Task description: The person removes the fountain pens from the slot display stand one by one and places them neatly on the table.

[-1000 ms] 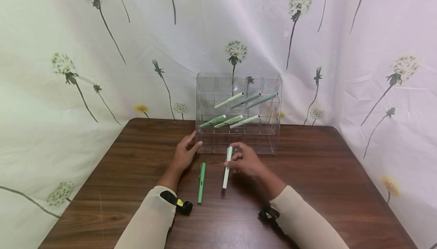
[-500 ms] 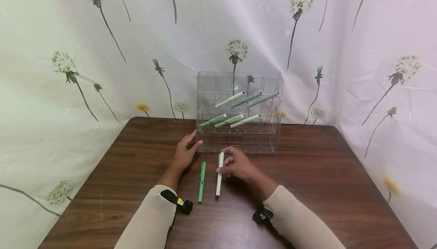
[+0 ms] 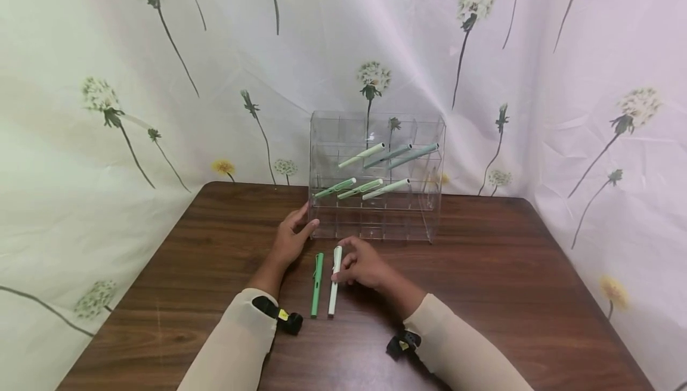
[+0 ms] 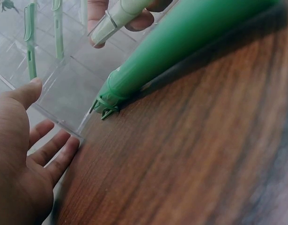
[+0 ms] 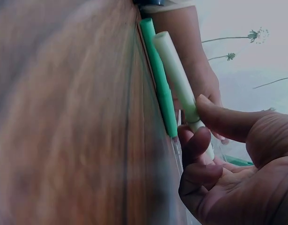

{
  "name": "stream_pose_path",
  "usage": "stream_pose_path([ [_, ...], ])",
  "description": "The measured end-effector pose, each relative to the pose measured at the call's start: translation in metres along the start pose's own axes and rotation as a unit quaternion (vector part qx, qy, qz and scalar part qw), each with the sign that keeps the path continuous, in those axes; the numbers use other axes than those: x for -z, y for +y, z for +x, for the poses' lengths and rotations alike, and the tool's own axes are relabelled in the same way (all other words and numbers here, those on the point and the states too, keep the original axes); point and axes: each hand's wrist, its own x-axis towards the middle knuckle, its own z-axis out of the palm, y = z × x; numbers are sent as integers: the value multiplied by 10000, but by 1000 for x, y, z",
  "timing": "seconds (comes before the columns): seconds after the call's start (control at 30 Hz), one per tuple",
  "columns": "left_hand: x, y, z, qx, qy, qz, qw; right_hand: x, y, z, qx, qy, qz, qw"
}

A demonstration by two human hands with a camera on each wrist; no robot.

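Observation:
My right hand (image 3: 362,266) pinches a white pen (image 3: 334,295) between thumb and fingers, its clip end pointing toward the rack. In the right wrist view the pen's barrel (image 5: 176,70) slants out of the grip, raised off the tabletop. Just left of it a green pen (image 3: 317,286) lies on the table, roughly parallel. My left hand (image 3: 290,239) rests against the left side of a clear acrylic rack (image 3: 399,208), thumb at the front edge and the other fingers fairly straight in the left wrist view.
Several pens slant in the rack's two middle rows: a pale green pen (image 3: 362,155) and blue-grey pens (image 3: 413,156) above, a green pen (image 3: 335,188) and lighter ones below. The rack stands toward the back of the wooden table (image 3: 483,295), before a flower-printed curtain (image 3: 214,51).
My right hand has brought the white pen leftward and nearer to me, until it is beside the green pen. My left hand has stayed at the rack.

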Motion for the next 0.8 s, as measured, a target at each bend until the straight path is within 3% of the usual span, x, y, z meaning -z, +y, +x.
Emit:
stream_pose_path([
  [0.8, -3, 0, 1, 44, 15, 35, 10000, -8, 12, 7, 183, -121, -629, 9978],
])
